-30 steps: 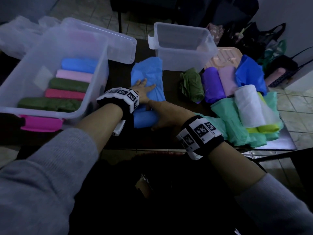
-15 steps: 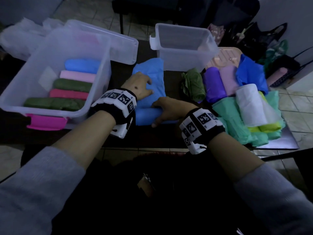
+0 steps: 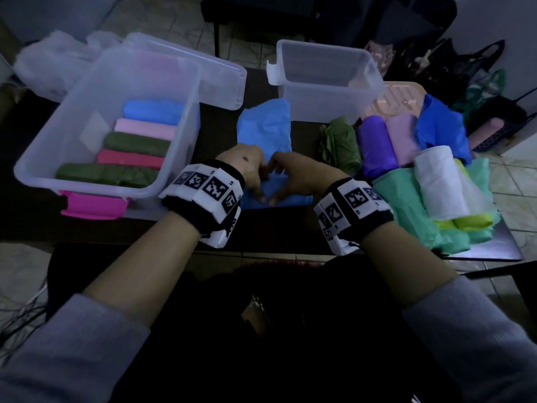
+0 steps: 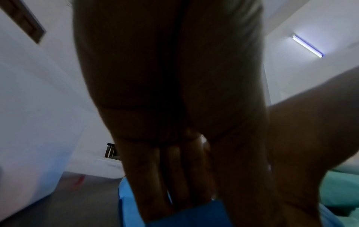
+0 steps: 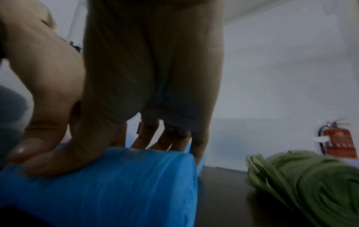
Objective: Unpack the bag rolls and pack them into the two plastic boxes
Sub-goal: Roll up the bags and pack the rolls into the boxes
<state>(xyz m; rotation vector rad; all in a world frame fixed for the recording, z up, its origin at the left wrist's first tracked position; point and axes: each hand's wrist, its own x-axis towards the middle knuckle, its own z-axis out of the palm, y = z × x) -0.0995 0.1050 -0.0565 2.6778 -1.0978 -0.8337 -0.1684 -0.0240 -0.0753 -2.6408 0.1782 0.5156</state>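
A light blue bag (image 3: 264,126) lies flat mid-table, its near end wound into a roll (image 3: 293,197) (image 5: 116,184). My left hand (image 3: 251,173) and right hand (image 3: 293,177) sit side by side on that roll. In the right wrist view the thumb (image 5: 38,145) presses its near side and the fingers (image 5: 163,138) reach over its far side. Left-hand fingers (image 4: 174,176) drop over the roll (image 4: 194,215) too. The left plastic box (image 3: 37,146) holds several rolls: blue, pink, green, red, green. The right plastic box (image 3: 319,103) looks empty.
A crumpled green roll (image 3: 338,144) (image 5: 310,184) lies just right of my hands. Further right lie purple (image 3: 374,146), lilac (image 3: 404,141), white (image 3: 438,181), teal (image 3: 406,205) and yellow-green (image 3: 470,222) rolls and a dark blue bag (image 3: 441,129). A clear lid (image 3: 220,80) lies behind the left box.
My left hand came back from lying flat on the blue sheet and joined the right hand on the roll. The roll has moved farther up the sheet.
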